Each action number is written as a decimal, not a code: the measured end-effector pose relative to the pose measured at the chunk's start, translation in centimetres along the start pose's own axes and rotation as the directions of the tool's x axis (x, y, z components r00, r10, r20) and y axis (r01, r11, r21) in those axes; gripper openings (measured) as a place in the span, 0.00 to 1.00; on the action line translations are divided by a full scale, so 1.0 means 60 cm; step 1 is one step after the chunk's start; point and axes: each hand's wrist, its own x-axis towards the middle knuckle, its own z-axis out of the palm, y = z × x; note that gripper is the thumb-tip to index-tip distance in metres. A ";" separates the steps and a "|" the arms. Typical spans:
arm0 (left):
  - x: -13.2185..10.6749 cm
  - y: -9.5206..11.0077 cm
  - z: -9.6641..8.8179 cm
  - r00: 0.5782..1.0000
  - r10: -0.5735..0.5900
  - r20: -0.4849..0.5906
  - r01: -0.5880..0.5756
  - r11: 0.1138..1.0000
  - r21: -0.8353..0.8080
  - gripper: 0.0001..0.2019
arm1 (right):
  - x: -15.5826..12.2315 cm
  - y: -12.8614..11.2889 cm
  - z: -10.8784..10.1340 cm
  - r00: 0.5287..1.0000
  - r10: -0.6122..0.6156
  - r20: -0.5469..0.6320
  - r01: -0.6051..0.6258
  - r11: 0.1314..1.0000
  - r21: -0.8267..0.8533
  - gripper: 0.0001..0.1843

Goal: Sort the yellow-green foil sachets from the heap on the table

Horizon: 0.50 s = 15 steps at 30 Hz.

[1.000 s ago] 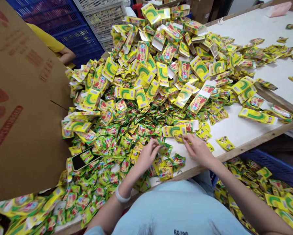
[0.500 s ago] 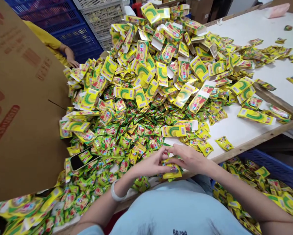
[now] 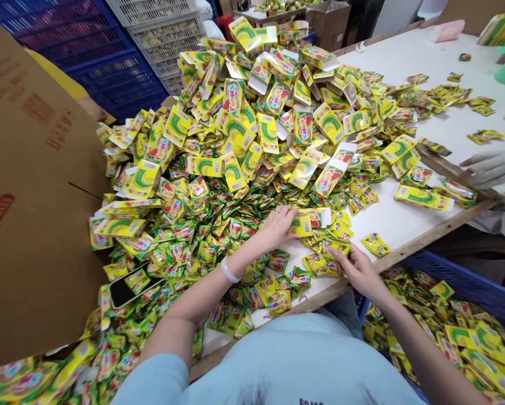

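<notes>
My left hand (image 3: 278, 229) reaches to the near side of the heap, its fingers closed around the left end of a small yellow carton (image 3: 303, 226). To its right, by the table edge, my right hand (image 3: 361, 274) pinches a yellow candy packet (image 3: 340, 247) between thumb and fingers. More yellow packets (image 3: 317, 263) lie just below that one. Between my arms, green and yellow packets (image 3: 278, 301) rest near the wooden edge. A single yellow packet (image 3: 375, 244) lies apart on the white tabletop.
A tall pile of open cartons (image 3: 269, 112) covers the table's middle. A phone (image 3: 129, 286) lies among packets at left, beside a big cardboard box (image 3: 36, 214). A blue crate (image 3: 467, 292) of packets stands below right. Another person's gloved hand (image 3: 492, 169) is at right.
My hands have moved apart from a yellow packet at the table edge. The left went forward to the carton, the right moved rightward to a packet. A gloved hand has appeared at right.
</notes>
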 end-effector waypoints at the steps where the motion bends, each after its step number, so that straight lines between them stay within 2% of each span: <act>1: 0.012 -0.002 0.003 0.999 -0.011 0.039 0.008 0.998 0.066 0.26 | 0.001 -0.002 -0.008 0.999 -0.033 0.000 0.033 0.999 -0.019 0.21; 3: 0.021 0.002 0.009 0.998 -0.016 0.059 0.007 0.989 0.146 0.21 | 0.000 -0.006 -0.019 0.995 -0.100 0.014 0.100 0.994 -0.037 0.18; 6: 0.001 0.015 0.011 0.999 0.019 -0.032 -0.015 0.992 0.122 0.15 | 0.000 -0.012 -0.015 0.975 -0.202 0.093 0.211 0.973 -0.092 0.14; 8: -0.022 0.021 0.008 0.992 0.049 -0.120 -0.042 0.997 0.060 0.21 | 0.005 -0.014 0.000 0.946 -0.293 0.138 0.316 0.930 -0.186 0.13; 11: -0.055 0.021 0.006 0.964 0.082 -0.254 -0.078 0.997 0.027 0.34 | 0.019 -0.019 0.035 0.896 -0.428 0.121 0.443 0.840 -0.312 0.12; 13: -0.072 0.015 0.007 0.947 0.090 -0.308 -0.078 0.996 0.051 0.37 | 0.027 -0.025 0.061 0.876 -0.468 0.112 0.476 0.806 -0.353 0.12; 15: -0.086 0.007 0.009 0.942 0.088 -0.323 -0.066 0.995 0.079 0.35 | 0.033 -0.031 0.082 0.863 -0.485 0.142 0.501 0.786 -0.362 0.11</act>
